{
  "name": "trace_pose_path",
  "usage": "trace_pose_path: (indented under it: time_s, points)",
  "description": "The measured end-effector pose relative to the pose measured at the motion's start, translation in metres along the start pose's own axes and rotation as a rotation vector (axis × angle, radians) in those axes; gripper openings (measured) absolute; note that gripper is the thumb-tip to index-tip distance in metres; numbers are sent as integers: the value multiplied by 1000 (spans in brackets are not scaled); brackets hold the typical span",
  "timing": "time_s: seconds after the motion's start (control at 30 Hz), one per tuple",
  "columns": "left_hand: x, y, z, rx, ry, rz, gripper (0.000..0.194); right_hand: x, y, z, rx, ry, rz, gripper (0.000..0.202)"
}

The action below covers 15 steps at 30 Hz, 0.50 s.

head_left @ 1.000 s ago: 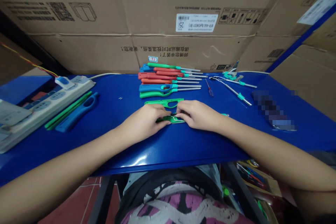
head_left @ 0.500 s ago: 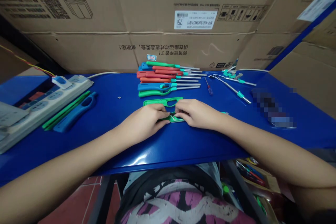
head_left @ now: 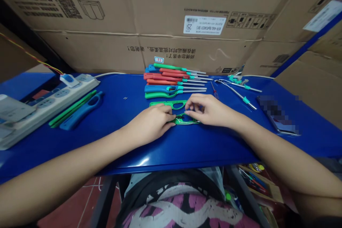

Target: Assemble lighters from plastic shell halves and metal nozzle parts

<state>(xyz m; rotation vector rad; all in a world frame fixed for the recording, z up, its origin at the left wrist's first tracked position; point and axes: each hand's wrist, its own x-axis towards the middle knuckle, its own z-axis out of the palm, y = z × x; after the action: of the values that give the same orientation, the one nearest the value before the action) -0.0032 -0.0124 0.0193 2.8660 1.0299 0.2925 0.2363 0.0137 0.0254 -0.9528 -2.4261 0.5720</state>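
Observation:
An opened green lighter shell (head_left: 187,121) with thin wires and a dark part inside lies near the table's front middle. Its left end is pinched by my left hand (head_left: 157,121). My right hand (head_left: 210,109) is curled over the shell's right part, thumb and fingers slightly apart, with nothing visible between them. Just behind lies a second green half shell (head_left: 178,104), its left end partly behind my left hand. Farther back is a row of lighters with metal tubes, among them a red lighter (head_left: 153,76) and a blue lighter (head_left: 157,88).
A white power strip (head_left: 53,101) runs along the left side, beside a blue shell (head_left: 80,114) and green shells (head_left: 72,108). A screwdriver (head_left: 215,92), metal tubes (head_left: 237,94) and a phone (head_left: 278,115) lie to the right. Cardboard (head_left: 107,53) stands behind.
My right hand has loosened and lifted off the shell, moving slightly right, so more of the shell and its wires shows. My left hand stays on it. The view has shifted a little.

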Motion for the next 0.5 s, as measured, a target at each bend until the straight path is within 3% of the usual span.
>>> trace_pose_path:
  time_s: [0.27,0.5]
  points:
    - [-1,-1,1,-12,13,-19,29,0,-2,6,-68,-153,69,15]
    - [1,-2,-2,7,-7,-41,22,3,1,17,-34,-129,201,18]
